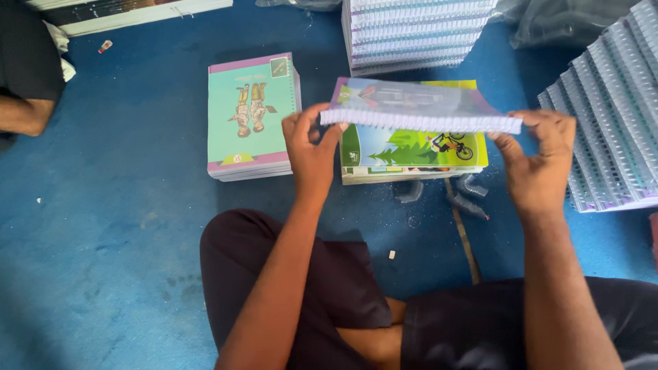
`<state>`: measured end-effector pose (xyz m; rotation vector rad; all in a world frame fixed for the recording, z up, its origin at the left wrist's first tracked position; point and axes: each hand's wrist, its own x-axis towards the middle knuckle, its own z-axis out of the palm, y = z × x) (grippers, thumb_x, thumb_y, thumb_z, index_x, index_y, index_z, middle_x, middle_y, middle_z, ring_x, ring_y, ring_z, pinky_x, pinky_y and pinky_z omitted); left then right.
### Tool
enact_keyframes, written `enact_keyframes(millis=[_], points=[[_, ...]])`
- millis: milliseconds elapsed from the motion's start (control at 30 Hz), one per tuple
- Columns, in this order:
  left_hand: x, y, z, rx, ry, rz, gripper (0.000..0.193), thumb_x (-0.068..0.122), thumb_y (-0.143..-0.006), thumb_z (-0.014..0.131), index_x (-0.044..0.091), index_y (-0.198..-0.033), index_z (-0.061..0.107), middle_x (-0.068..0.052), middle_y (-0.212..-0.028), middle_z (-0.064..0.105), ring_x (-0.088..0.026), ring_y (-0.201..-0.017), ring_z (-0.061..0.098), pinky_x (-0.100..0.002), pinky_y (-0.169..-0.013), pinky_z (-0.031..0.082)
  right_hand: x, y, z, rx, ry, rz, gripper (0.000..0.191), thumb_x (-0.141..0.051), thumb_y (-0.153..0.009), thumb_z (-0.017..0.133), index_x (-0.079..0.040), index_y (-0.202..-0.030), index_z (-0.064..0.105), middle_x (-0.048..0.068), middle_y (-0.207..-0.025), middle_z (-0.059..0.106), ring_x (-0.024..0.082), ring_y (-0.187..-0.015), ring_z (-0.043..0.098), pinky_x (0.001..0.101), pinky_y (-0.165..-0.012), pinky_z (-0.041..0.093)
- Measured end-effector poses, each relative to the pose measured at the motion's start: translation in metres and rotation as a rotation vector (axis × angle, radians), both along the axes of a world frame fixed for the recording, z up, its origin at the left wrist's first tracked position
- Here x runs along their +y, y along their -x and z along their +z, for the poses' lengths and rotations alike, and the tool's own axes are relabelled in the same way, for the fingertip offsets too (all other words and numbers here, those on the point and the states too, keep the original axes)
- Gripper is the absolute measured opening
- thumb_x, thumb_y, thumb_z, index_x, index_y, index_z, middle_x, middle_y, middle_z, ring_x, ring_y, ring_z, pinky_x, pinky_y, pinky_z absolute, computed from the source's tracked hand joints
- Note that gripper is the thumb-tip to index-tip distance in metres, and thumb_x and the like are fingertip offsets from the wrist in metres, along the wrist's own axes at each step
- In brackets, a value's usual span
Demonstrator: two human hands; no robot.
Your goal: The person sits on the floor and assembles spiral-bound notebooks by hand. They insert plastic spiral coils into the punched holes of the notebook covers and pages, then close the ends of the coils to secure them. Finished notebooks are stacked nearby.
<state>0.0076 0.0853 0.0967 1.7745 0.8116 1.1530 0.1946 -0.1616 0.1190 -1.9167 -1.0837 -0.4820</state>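
I sit cross-legged on a blue floor and hold a spiral-bound notebook (418, 106) up flat, its white coil edge facing me. My left hand (310, 147) grips the notebook's left end and my right hand (541, 161) grips its right end. Directly under the notebook lies a stack of green covers showing a cyclist and trees (411, 154). To the left of my left hand lies a second stack of teal covers with two figures and a purple border (250, 116).
A tall pile of spiral-bound notebooks (411, 34) stands at the back centre, and another leaning row (610, 109) fills the right. Another person's arm (24, 113) shows at the far left. Two dark plastic pieces (469, 192) and a thin stick (462, 233) lie near my knees.
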Motion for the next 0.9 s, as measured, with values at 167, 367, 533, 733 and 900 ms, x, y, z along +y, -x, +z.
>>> enact_keyframes(millis=[167, 367, 533, 733, 900], points=[[0.003, -0.005, 0.027, -0.268, -0.204, -0.149, 0.035, 0.005, -0.095, 0.078, 0.0, -0.126, 0.063, -0.015, -0.134, 0.06, -0.018, -0.131, 0.055, -0.036, -0.113, 0.044, -0.002, 0.002, 0.014, 0.324, -0.319, 0.291, 0.029, -0.006, -0.109, 0.07, -0.005, -0.129, 0.049, 0.009, -0.134, 0.058, 0.015, -0.127, 0.056, 0.0314, -0.115, 0.046], [-0.015, 0.0, 0.037, -0.478, 0.208, -0.42, 0.03, 0.006, -0.101, 0.071, -0.002, -0.125, 0.056, -0.008, -0.109, 0.068, -0.01, -0.098, 0.063, -0.026, -0.09, 0.052, -0.019, 0.018, -0.008, 0.584, -0.501, 0.364, 0.022, -0.013, -0.124, 0.061, -0.003, -0.135, 0.045, 0.003, -0.118, 0.056, 0.005, -0.106, 0.053, 0.0225, -0.102, 0.044], [-0.026, 0.024, 0.01, -0.437, 0.275, -0.385, 0.028, 0.007, -0.101, 0.068, -0.002, -0.125, 0.056, -0.007, -0.108, 0.068, -0.009, -0.096, 0.064, -0.025, -0.088, 0.052, -0.02, 0.031, -0.034, 0.661, -0.444, 0.268, 0.026, -0.015, -0.116, 0.059, -0.004, -0.135, 0.047, 0.005, -0.125, 0.06, 0.008, -0.113, 0.057, 0.0258, -0.105, 0.048], [-0.018, 0.041, -0.029, -0.379, 0.343, -0.36, 0.03, 0.006, -0.099, 0.069, -0.001, -0.125, 0.055, -0.007, -0.11, 0.066, -0.009, -0.099, 0.062, -0.026, -0.09, 0.052, -0.005, 0.033, -0.056, 0.859, -0.444, 0.332, 0.026, -0.009, -0.11, 0.059, -0.003, -0.132, 0.048, 0.006, -0.122, 0.062, 0.01, -0.11, 0.059, 0.0259, -0.102, 0.049], [-0.011, 0.051, -0.044, -0.125, 0.373, -0.407, 0.042, 0.003, -0.087, 0.075, 0.002, -0.123, 0.052, -0.005, -0.11, 0.067, -0.01, -0.101, 0.064, -0.027, -0.089, 0.053, 0.0, 0.03, -0.063, 1.021, -0.094, 0.29, 0.044, 0.005, -0.084, 0.066, -0.001, -0.126, 0.053, 0.009, -0.117, 0.068, 0.014, -0.105, 0.067, 0.029, -0.093, 0.054]])
